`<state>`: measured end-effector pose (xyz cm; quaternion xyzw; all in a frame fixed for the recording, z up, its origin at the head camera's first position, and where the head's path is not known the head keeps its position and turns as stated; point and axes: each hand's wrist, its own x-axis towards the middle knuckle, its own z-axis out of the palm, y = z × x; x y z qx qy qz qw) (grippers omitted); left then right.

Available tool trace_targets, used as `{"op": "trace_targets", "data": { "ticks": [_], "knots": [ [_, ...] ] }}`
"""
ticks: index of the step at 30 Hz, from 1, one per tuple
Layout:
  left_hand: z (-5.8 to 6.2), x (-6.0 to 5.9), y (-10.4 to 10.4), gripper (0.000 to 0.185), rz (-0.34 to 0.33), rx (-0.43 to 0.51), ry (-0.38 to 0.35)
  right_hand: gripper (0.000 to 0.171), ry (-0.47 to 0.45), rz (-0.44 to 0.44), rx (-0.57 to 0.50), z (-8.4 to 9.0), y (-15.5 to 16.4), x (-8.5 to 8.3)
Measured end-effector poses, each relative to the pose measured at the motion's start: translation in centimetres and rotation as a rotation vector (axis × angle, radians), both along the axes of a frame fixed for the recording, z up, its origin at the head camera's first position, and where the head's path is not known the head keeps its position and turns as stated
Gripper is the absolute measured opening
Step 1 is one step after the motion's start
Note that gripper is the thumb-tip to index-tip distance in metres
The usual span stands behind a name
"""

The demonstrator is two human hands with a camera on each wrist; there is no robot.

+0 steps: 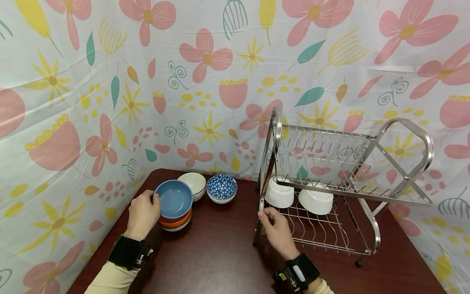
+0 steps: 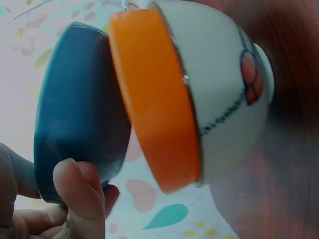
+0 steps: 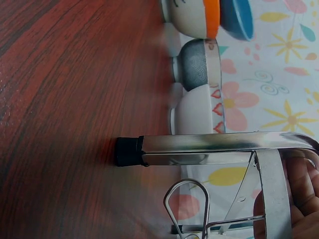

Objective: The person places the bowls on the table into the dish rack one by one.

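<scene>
While left hand (image 1: 142, 214) lifts blue bowl (image 1: 173, 199), rack (image 1: 361, 188) holds two white bowls (image 1: 298, 197).

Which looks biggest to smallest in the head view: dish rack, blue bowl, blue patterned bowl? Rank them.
1. dish rack, by far.
2. blue bowl, held by the left hand.
3. blue patterned bowl; it sits farther back, so true size is unsure.

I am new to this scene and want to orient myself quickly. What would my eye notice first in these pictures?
First comes the loud flower-printed cloth backdrop behind the dark red-brown wooden table. At right stands a shiny two-tier metal dish rack with two white ribbed bowls on its lower tier; the right hand holds its front frame. At left, the left hand grips a blue round bowl, tilted up off an orange bowl in a stack.
</scene>
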<state>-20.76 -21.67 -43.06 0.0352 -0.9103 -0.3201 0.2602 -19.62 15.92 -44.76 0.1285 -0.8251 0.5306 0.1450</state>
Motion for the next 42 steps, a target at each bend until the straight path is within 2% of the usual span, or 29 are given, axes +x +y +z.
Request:
{"op": "trace_targets", "data": {
  "ticks": [5, 7, 14, 22, 23, 30, 36, 42],
  "knots": [
    [0.5, 0.1, 0.9, 0.021, -0.034, 0.009, 0.053, 0.016, -0.003, -0.013, 0.005, -2.1, 0.6, -1.3],
    [0.5, 0.2, 1.2, 0.020, -0.041, 0.013, 0.070, 0.020, -0.010, -0.010, 0.005, -2.4, 0.8, -1.5],
    [0.3, 0.4, 2.6, 0.017, -0.081, 0.065, 0.138, 0.024, -0.022, 0.009, -0.011, -2.6, 0.9, -1.5],
    [0.2, 0.7, 4.9, 0.014, -0.129, 0.074, 0.136, 0.024, -0.044, 0.011, -0.020, -2.5, 0.9, -1.5],
    [0.2, 0.7, 5.2, 0.013, -0.133, 0.068, 0.141, 0.023, -0.046, 0.009, -0.020, -2.4, 0.9, -1.4],
    [0.2, 1.1, 7.3, 0.010, -0.158, 0.052, 0.175, 0.012, -0.053, 0.022, -0.023, 0.9, 0.0, 0.4],
    [0.1, 1.5, 9.0, 0.011, -0.193, 0.075, 0.179, 0.015, -0.062, 0.037, -0.041, 1.2, 0.0, 0.5],
    [-0.8, 1.8, 10.6, 0.009, -0.219, 0.066, 0.182, 0.014, -0.093, 0.047, -0.064, 1.2, 0.2, 0.5]
  ]
}}
